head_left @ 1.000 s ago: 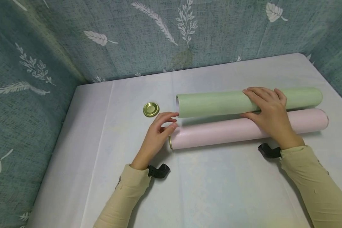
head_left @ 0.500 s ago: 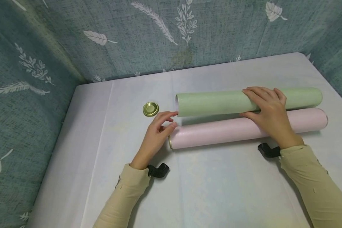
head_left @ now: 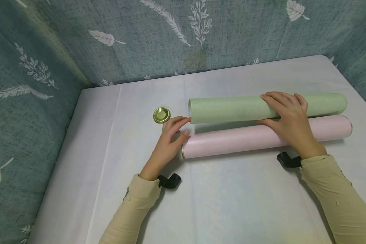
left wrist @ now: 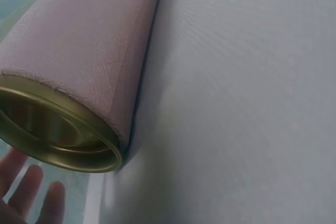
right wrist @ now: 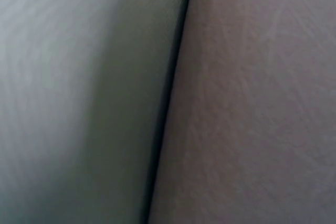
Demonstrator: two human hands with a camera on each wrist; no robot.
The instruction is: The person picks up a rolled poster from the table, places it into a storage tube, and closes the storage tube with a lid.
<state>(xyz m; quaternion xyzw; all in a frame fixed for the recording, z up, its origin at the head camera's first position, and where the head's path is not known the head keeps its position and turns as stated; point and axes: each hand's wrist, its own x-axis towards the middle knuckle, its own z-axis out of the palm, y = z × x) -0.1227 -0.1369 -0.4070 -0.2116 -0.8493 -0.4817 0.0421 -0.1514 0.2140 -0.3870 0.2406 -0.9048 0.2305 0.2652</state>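
Note:
In the head view a green cardboard tube [head_left: 225, 110] lies across the table, its left end uncapped. In front of it is a pink cardboard tube [head_left: 228, 140] with a gold metal end cap [left wrist: 58, 124]. My right hand [head_left: 289, 118] reaches over the pink tube and grips the green one, fingers over its top and thumb on its near side. Around the tubes' left ends is my left hand [head_left: 169, 144], its index fingertip at the green tube's rim and its thumb by the pink tube's end. A round gold lid [head_left: 161, 115] lies just beyond the left fingers.
A pale cloth covers the table [head_left: 241, 193]. Behind and to the sides hangs a teal leaf-patterned curtain [head_left: 140, 44]. Black wrist devices [head_left: 170, 181] are on both wrists. The right wrist view is filled by the pink tube's side [right wrist: 252, 108] and the tablecloth.
My left fingers have spread and shifted slightly, one now beside the gold lid. The right hand and both tubes stay about where they were.

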